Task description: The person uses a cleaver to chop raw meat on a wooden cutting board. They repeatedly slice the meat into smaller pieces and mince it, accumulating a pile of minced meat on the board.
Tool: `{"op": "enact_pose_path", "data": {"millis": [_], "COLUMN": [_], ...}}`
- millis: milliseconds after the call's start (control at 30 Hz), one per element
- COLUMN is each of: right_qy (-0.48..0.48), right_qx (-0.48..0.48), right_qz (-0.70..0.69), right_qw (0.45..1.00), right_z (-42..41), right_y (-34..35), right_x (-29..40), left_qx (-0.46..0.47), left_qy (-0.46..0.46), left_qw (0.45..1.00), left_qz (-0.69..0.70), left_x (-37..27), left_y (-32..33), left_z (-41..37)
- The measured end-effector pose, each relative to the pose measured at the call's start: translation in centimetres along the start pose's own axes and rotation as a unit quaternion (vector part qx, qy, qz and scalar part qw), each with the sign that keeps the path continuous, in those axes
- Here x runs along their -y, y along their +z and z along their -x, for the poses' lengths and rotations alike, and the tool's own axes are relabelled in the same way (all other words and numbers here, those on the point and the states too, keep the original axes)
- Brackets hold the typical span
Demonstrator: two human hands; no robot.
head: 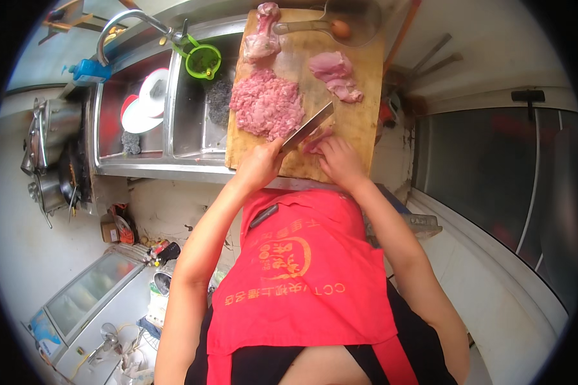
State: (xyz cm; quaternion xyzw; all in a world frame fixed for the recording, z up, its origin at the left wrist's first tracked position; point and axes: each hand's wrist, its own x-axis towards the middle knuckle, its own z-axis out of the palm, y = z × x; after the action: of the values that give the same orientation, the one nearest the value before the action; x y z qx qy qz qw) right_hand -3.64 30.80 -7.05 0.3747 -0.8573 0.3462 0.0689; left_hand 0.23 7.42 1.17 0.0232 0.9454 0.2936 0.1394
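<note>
My left hand point(260, 163) grips a kitchen knife point(309, 128), its broad blade slanting up and to the right over a wooden cutting board point(366, 122). At the board's near side, the fingers of my right hand point(342, 161) hold down a small piece of raw meat point(315, 143) just right of the blade. A heap of finely chopped raw meat point(269, 103) spreads over the board's left half. Larger raw meat pieces point(336, 74) lie beyond my right hand. Farther back on the left rests a chunk of meat with bone point(264, 38).
A long-handled round scoop point(366, 21) and a brown egg point(340, 29) are at the board's far right. Left of it is a steel double sink point(168, 110) with plates point(144, 115), a green strainer point(203, 61) and a curved faucet point(125, 17). Pots point(60, 125) stand farther left.
</note>
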Motion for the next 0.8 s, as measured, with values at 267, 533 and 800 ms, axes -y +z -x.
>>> {"op": "enact_pose_path", "data": {"millis": [267,533,800], "right_qy": [-0.032,0.007,0.054], "right_qx": [0.084,-0.012,-0.030], "right_qz": [-0.075,-0.100,-0.117], "right_qw": [0.993,0.995,0.991], "right_z": [-0.3,1.2,0.1], "right_y": [-1.3,-0.2,1.6], "right_x": [-1.4,-1.3,-2.0], "left_qx": [0.016,0.002,0.030], "left_qy": [0.003,0.035,0.002], "left_qw": [1.000,0.999,0.999], "left_qz": [-0.014,-0.013,-0.033], "left_x": [0.0,-1.1,-1.7], "left_y": [-0.4,0.9,1.4], "left_z": [-0.1,1.0,1.5]}}
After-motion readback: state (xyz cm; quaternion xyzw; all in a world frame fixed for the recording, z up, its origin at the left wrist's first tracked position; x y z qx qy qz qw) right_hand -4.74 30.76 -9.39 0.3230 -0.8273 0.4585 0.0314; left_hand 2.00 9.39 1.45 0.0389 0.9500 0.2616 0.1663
